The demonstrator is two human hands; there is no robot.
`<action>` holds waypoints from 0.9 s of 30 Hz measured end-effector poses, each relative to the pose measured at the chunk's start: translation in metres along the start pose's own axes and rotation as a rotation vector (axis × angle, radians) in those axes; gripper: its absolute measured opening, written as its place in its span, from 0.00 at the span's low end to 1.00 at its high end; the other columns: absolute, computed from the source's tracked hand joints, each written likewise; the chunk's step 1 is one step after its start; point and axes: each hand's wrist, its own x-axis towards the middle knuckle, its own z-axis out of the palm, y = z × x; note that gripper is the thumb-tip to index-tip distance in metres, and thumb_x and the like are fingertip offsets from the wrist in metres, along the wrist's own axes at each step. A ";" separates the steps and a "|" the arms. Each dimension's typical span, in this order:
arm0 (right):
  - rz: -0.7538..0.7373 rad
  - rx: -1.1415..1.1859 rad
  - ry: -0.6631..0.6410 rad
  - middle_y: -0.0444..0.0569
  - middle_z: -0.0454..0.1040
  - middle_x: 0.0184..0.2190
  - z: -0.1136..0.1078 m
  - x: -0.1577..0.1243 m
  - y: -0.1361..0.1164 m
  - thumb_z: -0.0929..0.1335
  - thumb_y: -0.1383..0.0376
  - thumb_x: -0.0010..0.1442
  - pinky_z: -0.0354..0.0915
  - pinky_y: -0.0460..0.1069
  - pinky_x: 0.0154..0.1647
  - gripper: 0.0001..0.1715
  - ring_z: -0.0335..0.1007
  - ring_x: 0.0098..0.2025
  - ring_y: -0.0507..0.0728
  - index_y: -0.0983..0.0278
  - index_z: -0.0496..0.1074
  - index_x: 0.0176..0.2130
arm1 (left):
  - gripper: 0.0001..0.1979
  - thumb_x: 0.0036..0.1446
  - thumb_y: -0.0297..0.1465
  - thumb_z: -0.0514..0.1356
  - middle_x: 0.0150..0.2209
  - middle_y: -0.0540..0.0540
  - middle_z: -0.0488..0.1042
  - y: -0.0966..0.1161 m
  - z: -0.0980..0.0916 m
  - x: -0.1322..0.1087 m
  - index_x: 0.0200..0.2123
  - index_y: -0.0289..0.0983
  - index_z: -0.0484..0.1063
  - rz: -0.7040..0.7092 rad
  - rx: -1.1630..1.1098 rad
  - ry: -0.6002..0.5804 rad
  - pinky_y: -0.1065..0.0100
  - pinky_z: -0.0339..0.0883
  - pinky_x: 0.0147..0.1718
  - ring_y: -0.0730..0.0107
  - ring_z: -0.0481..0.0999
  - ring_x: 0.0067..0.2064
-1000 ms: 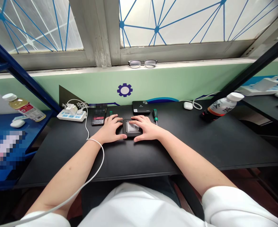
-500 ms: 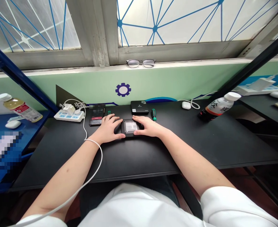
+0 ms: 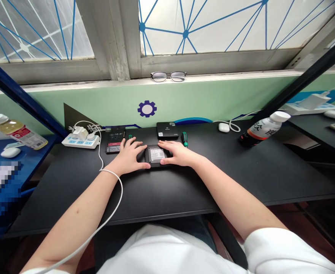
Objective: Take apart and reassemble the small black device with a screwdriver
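Observation:
A black square case (image 3: 147, 154) with a silver-labelled drive (image 3: 156, 155) set in it lies flat on the black desk (image 3: 167, 194). My left hand (image 3: 130, 155) is spread at the case's left side, its thumb tip at the front left corner. Around the right side is my right hand (image 3: 176, 153), fingers stretched along the back edge and thumb resting near the front right. Its palm hides that end of the case. Behind them lies a flat black box (image 3: 167, 130). One green-handled screwdriver (image 3: 184, 139) is beyond my right hand; another green handle (image 3: 130, 136) shows behind my left fingers.
A phone (image 3: 115, 139) and a white power strip (image 3: 81, 140) lie to the left. A white cable (image 3: 121, 194) crosses my left forearm. At the right are a white earbud case (image 3: 224, 127) and a bottle (image 3: 264, 129). Glasses (image 3: 169, 76) rest on the sill.
The whole view has shifted slightly, with things on the left moving a little further left. Both hands keep their places around the case.

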 end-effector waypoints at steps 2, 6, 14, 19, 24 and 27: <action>0.033 -0.010 -0.026 0.56 0.59 0.79 -0.003 -0.001 -0.005 0.78 0.41 0.60 0.51 0.75 0.80 0.56 0.52 0.81 0.76 0.56 0.63 0.76 | 0.43 0.51 0.56 0.76 0.70 0.35 0.71 0.004 -0.003 0.000 0.66 0.46 0.76 -0.023 0.068 -0.043 0.23 0.27 0.74 0.27 0.53 0.78; 0.070 -0.017 -0.067 0.56 0.56 0.80 -0.008 -0.003 -0.016 0.77 0.42 0.61 0.48 0.74 0.81 0.56 0.49 0.82 0.76 0.57 0.60 0.77 | 0.44 0.55 0.57 0.73 0.72 0.36 0.69 0.013 -0.007 0.001 0.69 0.44 0.73 -0.063 0.165 -0.123 0.24 0.27 0.75 0.30 0.50 0.79; 0.079 0.004 -0.093 0.55 0.57 0.80 -0.014 -0.005 -0.021 0.77 0.43 0.61 0.46 0.73 0.82 0.55 0.47 0.83 0.75 0.55 0.61 0.77 | 0.42 0.59 0.56 0.71 0.73 0.35 0.68 0.013 -0.006 -0.004 0.70 0.43 0.72 -0.019 0.208 -0.099 0.23 0.31 0.75 0.31 0.52 0.79; 0.024 0.020 -0.078 0.55 0.64 0.77 -0.013 -0.009 -0.017 0.78 0.43 0.58 0.47 0.74 0.81 0.55 0.50 0.82 0.75 0.55 0.64 0.75 | 0.17 0.71 0.39 0.61 0.66 0.38 0.76 0.000 -0.009 -0.004 0.58 0.42 0.80 -0.108 0.260 0.133 0.26 0.43 0.74 0.38 0.61 0.75; -0.069 0.010 -0.061 0.55 0.64 0.77 -0.008 -0.013 -0.013 0.77 0.41 0.60 0.51 0.74 0.79 0.52 0.49 0.81 0.75 0.54 0.64 0.74 | 0.10 0.66 0.28 0.61 0.60 0.39 0.80 -0.011 -0.008 -0.003 0.42 0.41 0.84 -0.121 0.383 0.250 0.26 0.48 0.72 0.37 0.66 0.70; -0.046 -0.103 0.178 0.59 0.67 0.74 -0.011 -0.012 -0.006 0.70 0.45 0.69 0.55 0.74 0.76 0.38 0.57 0.77 0.75 0.58 0.70 0.70 | 0.09 0.66 0.29 0.62 0.60 0.38 0.80 -0.010 -0.006 -0.003 0.41 0.40 0.84 -0.088 0.389 0.228 0.26 0.50 0.72 0.36 0.66 0.70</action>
